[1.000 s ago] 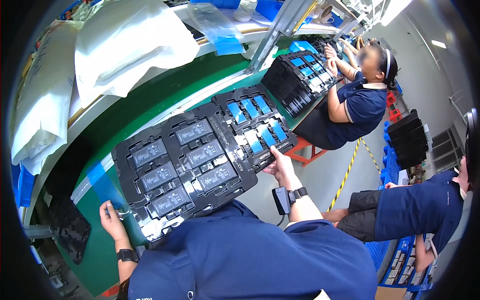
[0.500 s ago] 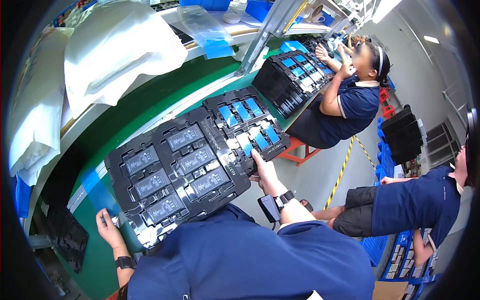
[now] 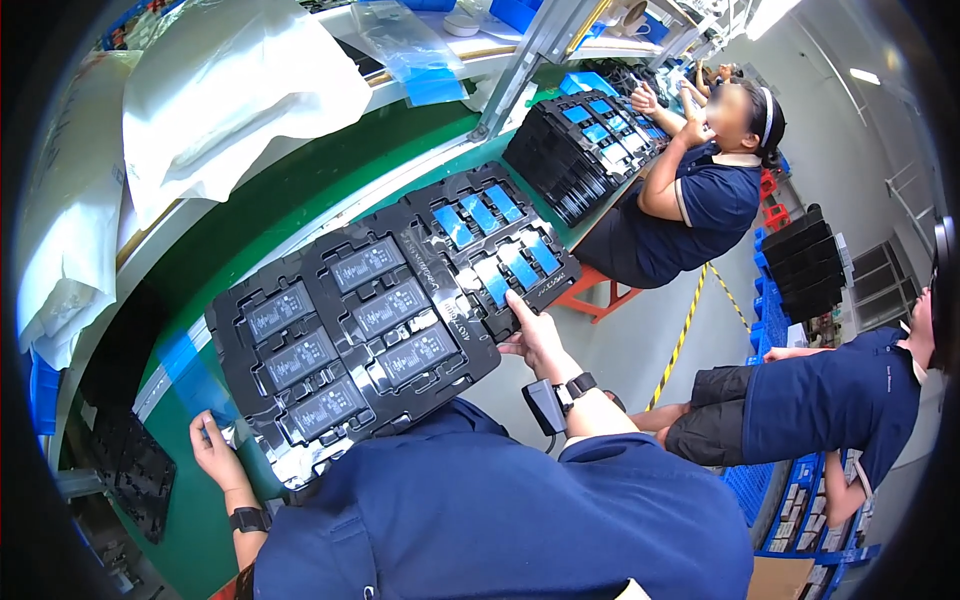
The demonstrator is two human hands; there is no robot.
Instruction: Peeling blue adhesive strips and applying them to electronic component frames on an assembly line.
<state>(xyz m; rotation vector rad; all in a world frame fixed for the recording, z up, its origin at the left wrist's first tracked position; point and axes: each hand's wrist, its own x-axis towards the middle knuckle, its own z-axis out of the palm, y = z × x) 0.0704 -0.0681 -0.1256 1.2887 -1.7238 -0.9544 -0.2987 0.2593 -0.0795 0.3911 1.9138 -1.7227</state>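
A large black moulded plastic tray [image 3: 270, 400] lies tilted in front of me at the bench edge. Its left part holds several flat black batteries [image 3: 390, 307] with white print; several blue-topped flat pieces [image 3: 520, 268] sit in its right part. Whether this is one tray or two side by side I cannot tell. My right hand [image 3: 537, 335] grips the near edge, thumb on top and fingers underneath. Beside the tray's lower left corner is my left hand [image 3: 213, 455], fingers loosely bent and apart, with nothing clearly seen in them. Clear blue film [image 3: 195, 375] lies by that corner.
A stack of black trays [image 3: 565, 165] stands farther along the green bench [image 3: 270, 215], beside a seated co-worker [image 3: 700, 210]. Another person [image 3: 820, 400] bends at the right near blue crates. White plastic sheeting [image 3: 240, 95] hangs from the shelf. Another black tray [image 3: 130, 470] leans at the lower left.
The tray and my right hand have stayed nearly in place, with only a slight shift in the view. My left hand has moved up a little beside the tray corner.
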